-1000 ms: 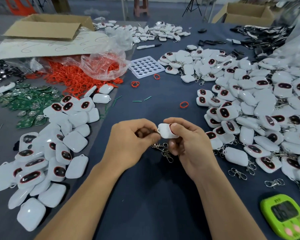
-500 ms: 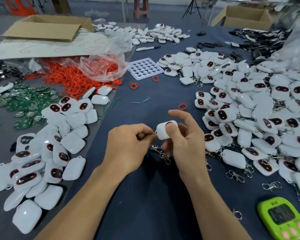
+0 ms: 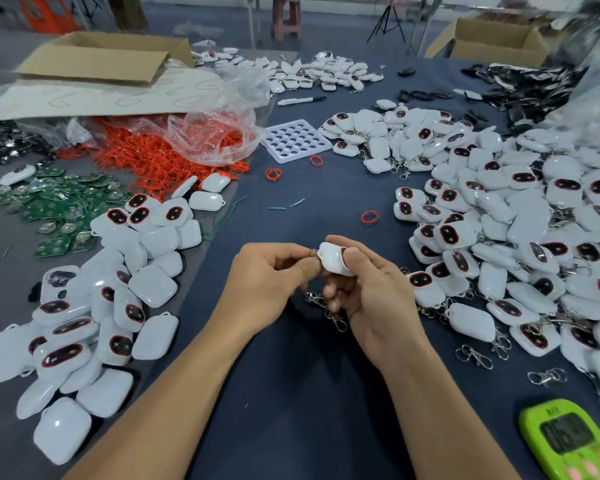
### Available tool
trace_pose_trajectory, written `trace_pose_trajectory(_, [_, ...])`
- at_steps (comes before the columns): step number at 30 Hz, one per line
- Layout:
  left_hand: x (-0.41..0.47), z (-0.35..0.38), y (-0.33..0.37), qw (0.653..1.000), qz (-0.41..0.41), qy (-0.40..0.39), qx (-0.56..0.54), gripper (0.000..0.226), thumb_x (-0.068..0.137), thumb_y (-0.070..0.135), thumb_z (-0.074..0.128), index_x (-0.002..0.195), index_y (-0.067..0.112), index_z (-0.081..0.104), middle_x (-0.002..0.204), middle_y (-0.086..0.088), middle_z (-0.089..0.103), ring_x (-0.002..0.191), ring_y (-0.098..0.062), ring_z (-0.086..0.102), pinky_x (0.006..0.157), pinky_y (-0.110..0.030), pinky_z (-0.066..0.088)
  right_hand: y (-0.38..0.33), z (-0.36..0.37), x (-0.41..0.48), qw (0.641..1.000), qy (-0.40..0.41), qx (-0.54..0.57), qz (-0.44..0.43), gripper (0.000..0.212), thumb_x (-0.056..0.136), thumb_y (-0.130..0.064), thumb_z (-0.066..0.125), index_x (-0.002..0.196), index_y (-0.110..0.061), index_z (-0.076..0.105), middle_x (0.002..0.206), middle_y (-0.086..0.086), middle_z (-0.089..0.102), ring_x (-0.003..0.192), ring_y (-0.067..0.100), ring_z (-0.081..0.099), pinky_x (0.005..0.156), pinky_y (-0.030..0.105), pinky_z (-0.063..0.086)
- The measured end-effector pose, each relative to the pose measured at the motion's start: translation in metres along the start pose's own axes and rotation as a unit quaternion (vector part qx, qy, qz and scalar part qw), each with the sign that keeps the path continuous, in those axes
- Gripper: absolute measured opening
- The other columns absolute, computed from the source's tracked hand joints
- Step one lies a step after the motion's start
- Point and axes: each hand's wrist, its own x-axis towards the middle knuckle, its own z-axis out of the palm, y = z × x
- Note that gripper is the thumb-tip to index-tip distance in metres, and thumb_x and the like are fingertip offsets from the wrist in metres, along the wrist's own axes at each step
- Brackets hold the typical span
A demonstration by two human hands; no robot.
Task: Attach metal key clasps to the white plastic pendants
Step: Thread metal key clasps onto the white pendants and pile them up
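The pendant (image 3: 334, 262) is held above the tabletop (image 3: 309, 393) at mid-frame, between both hands; the right hand (image 3: 371, 299) grips it, thumb over its top and fingers (image 3: 336, 289) curled beneath; the left hand (image 3: 271, 282) pinches the clasp (image 3: 313, 252) by its small ring, touching the pendant's left corner; loose clasps (image 3: 333, 315) lie on the tabletop just under the hands; a left pile (image 3: 94, 299) of pendants lies well apart; a bigger right pile (image 3: 499, 237), many with clasps, lies near; red rings (image 3: 160, 157) and a white tray (image 3: 293, 140) lie farther back; a green timer (image 3: 568, 441) sits near right.
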Motion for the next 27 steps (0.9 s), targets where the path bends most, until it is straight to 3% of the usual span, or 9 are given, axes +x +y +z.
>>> trace_pose_trajectory(5, [-0.001, -0.001, 0.000, 0.999, 0.008, 0.021, -0.030, 0.017, 0.088, 0.027, 0.064, 0.078, 0.032, 0.077, 0.054, 0.006, 0.060, 0.053, -0.008, 0.052, 0.054, -0.017, 0.043, 0.004, 0.002, 0.000, 0.996, -0.001, -0.083, -0.022, 0.028, 0.108, -0.008, 0.047, 0.111, -0.012, 0.074, 0.066, 0.007, 0.062, 0.045, 0.017, 0.050, 0.039, 0.024, 0.037])
trace_pose_trajectory(12, [-0.004, 0.000, 0.002, 0.999, -0.011, 0.045, 0.028, 0.023, 0.078, 0.027, 0.060, 0.057, 0.020, 0.063, 0.051, 0.005, 0.045, 0.052, -0.010, 0.037, 0.051, -0.020, 0.029, 0.008, 0.003, -0.001, 0.994, 0.010, -0.107, -0.032, 0.021, 0.104, -0.008, 0.052, 0.108, -0.013, 0.072, 0.062, 0.008, 0.059, 0.044, 0.018, 0.047, 0.040, 0.025, 0.033])
trace_pose_trajectory(15, [-0.007, 0.001, 0.004, 0.996, 0.002, 0.033, 0.080, 0.022, 0.083, 0.022, 0.062, 0.061, 0.019, 0.066, 0.053, -0.006, 0.047, 0.051, -0.008, 0.037, 0.048, -0.018, 0.029, 0.007, 0.001, -0.001, 0.995, 0.032, -0.083, -0.037, 0.018, 0.102, -0.007, 0.054, 0.100, -0.012, 0.072, 0.061, 0.010, 0.059, 0.040, 0.018, 0.045, 0.039, 0.023, 0.031])
trace_pose_trajectory(21, [-0.006, -0.004, 0.004, 0.978, 0.050, 0.006, 0.202, 0.025, 0.089, 0.011, 0.066, 0.065, 0.021, 0.065, 0.053, 0.003, 0.049, 0.051, -0.009, 0.041, 0.049, -0.020, 0.031, 0.005, 0.001, -0.001, 0.997, 0.060, -0.032, -0.031, 0.017, 0.098, -0.004, 0.057, 0.096, -0.008, 0.073, 0.058, 0.011, 0.061, 0.035, 0.016, 0.043, 0.036, 0.019, 0.030])
trace_pose_trajectory(27, [-0.011, 0.001, 0.001, 0.924, 0.125, 0.030, 0.359, 0.024, 0.086, 0.018, 0.058, 0.064, 0.022, 0.050, 0.057, 0.004, 0.048, 0.062, -0.017, 0.046, 0.054, -0.030, 0.037, 0.003, 0.001, -0.001, 0.997, 0.049, -0.046, -0.032, 0.013, 0.100, -0.006, 0.058, 0.100, -0.006, 0.072, 0.061, 0.008, 0.064, 0.038, 0.015, 0.045, 0.036, 0.021, 0.031])
